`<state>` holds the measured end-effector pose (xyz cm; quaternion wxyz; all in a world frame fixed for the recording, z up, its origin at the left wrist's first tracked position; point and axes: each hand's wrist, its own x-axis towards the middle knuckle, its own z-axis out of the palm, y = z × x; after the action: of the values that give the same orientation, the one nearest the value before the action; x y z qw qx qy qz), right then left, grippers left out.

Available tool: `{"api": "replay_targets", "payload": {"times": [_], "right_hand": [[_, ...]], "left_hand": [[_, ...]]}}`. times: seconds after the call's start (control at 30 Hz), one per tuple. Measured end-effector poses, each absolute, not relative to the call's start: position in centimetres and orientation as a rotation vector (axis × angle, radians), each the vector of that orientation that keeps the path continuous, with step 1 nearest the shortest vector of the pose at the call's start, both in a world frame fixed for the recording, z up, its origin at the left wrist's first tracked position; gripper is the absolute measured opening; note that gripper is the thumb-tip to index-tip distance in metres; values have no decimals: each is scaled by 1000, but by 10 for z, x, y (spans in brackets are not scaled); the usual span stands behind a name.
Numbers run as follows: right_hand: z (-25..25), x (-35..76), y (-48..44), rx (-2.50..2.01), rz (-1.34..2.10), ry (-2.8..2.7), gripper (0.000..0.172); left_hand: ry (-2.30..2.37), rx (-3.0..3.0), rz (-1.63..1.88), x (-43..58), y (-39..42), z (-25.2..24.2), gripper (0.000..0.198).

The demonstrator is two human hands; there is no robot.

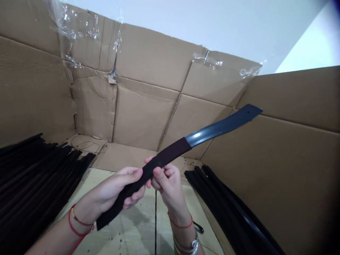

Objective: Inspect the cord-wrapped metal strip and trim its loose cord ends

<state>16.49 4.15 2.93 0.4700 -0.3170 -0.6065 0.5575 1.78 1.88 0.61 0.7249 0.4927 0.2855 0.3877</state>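
Both my hands grip one long curved metal strip (223,125) that slants from lower left to upper right. Its lower part is covered by a black fabric sleeve (143,173); the upper part is bare blue-grey metal with a small hole near the tip. My left hand (117,189) is closed around the sleeved part, thumb on top. My right hand (166,180) pinches the sleeve just above it, fingers pressed on the fabric. A thin black thread (155,219) hangs down from the strip between my wrists.
Taped cardboard walls (148,109) enclose the work area on three sides. A pile of black sleeved strips (34,177) lies at the left, and another bundle of black strips (231,212) lies at the lower right. The pale floor (132,230) carries small dark specks.
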Motion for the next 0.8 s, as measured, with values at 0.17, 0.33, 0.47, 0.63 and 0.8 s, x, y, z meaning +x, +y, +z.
{"api": "replay_targets", "payload": {"times": [0.17,0.33,0.47,0.63,0.8], "right_hand": [[29,163,41,-882,1197,-1372,41],[36,158,34,-873,1221,-1469,34],[41,154,31,-918,1002,-1432,33],[43,159,34,-740,1487,-1524,38],[34,152,35,-852,1086,-1410,32]], "left_hand": [[930,1147,1161,19,15,2,39],[380,970,612,9,15,3,55],[810,1166,1043,13,11,11,44],[584,962,683,4,6,13,47],[952,1337,1144,7,3,11,37]]}}
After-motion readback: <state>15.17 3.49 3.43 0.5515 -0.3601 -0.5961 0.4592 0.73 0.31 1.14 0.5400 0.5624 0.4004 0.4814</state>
